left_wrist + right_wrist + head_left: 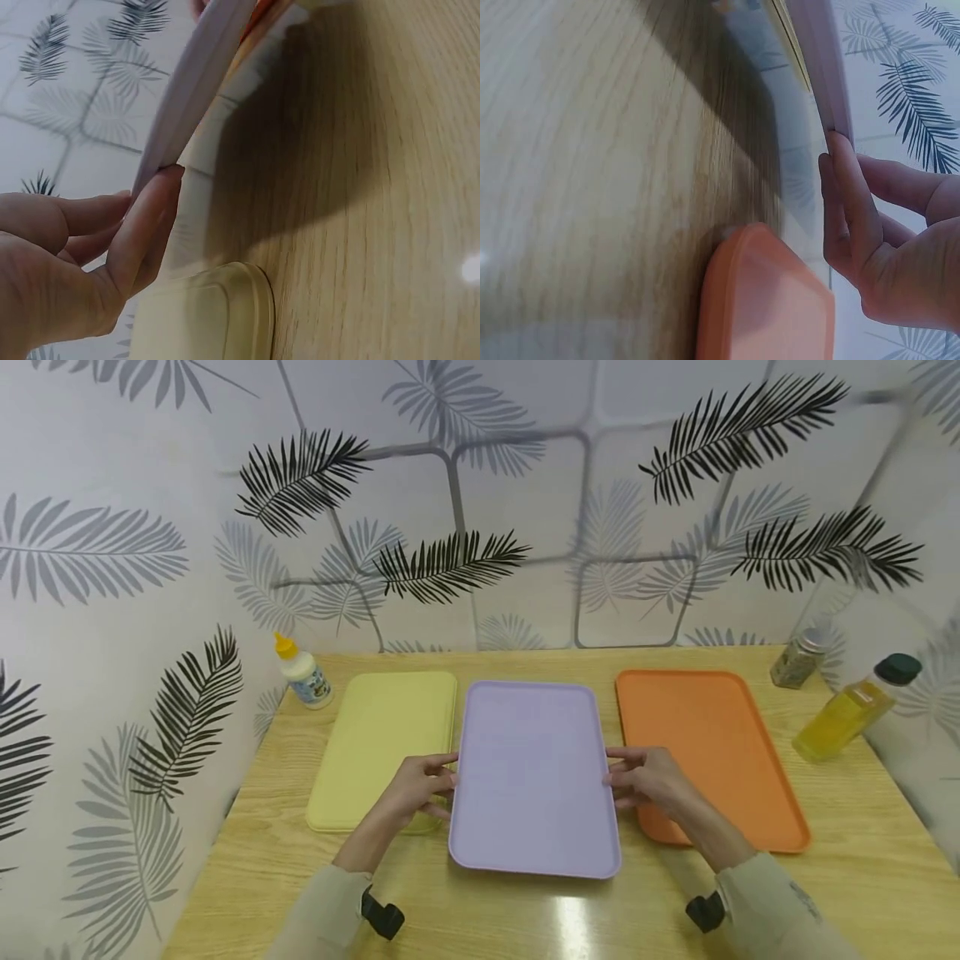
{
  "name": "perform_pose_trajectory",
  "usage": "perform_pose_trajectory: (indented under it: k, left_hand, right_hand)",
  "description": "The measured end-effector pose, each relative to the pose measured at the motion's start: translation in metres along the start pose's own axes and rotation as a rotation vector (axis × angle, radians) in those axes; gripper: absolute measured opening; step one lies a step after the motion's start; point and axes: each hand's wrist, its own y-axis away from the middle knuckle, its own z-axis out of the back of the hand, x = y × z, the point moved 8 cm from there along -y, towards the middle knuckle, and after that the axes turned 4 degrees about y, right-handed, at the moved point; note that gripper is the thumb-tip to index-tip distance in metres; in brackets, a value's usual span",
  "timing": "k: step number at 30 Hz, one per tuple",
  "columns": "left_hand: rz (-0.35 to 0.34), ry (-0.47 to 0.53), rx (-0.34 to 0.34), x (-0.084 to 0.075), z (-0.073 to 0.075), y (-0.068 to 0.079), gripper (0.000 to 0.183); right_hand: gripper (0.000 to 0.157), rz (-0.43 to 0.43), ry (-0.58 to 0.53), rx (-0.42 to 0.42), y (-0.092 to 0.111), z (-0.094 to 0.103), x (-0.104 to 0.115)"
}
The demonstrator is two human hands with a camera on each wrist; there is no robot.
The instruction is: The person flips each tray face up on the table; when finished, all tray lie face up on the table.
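A lavender rectangular tray (534,777) is held above the table between both hands. My left hand (422,787) pinches its left long edge, thumb on the rim and fingers underneath. On the opposite edge my right hand (647,781) grips the rim the same way. Both wrist views show the tray's side (187,90) raised off the wood, with a dark shadow below it. To the left lies a yellow tray (382,735), partly behind the left hand. An orange tray (705,743) lies to the right, partly covered by the right hand and forearm.
A white glue bottle with a yellow cap (306,672) stands at the back left of the wooden table (247,877). At the back right are a small shaker jar (798,658) and a bottle of yellow liquid (843,720). A leaf-patterned wall (517,602) rises behind.
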Motion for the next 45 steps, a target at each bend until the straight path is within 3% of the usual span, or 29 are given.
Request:
perform_pose_trajectory:
  k: [11, 16, 19, 30, 37, 45]
  left_hand:
    - [-0.044, -0.251, -0.164, 0.004, -0.01, -0.025, 0.04]
    - [-0.035, -0.257, -0.244, 0.002, -0.009, -0.038, 0.038]
    - [-0.019, -0.257, -0.26, 0.002, -0.009, -0.046, 0.038]
    - [-0.082, -0.423, -0.297, -0.011, -0.01, -0.065, 0.034]
    - [-0.022, -0.291, -0.282, -0.002, -0.009, -0.071, 0.039]
    - [-0.02, -0.284, -0.269, -0.005, -0.014, -0.071, 0.041]
  right_hand:
    - [0.055, 0.006, 0.089, -0.051, -0.019, 0.008, 0.0]
    - [0.054, 0.008, 0.11, -0.08, -0.03, 0.012, 0.005]
    - [0.052, 0.003, 0.13, -0.089, -0.037, 0.015, 0.008]
    - [0.048, 0.044, 0.271, -0.124, -0.051, 0.017, 0.014]
    - [0.051, 0.101, 0.426, -0.167, -0.057, 0.015, 0.014]
    - [0.043, 0.159, 0.615, -0.221, -0.057, 0.013, 0.021]
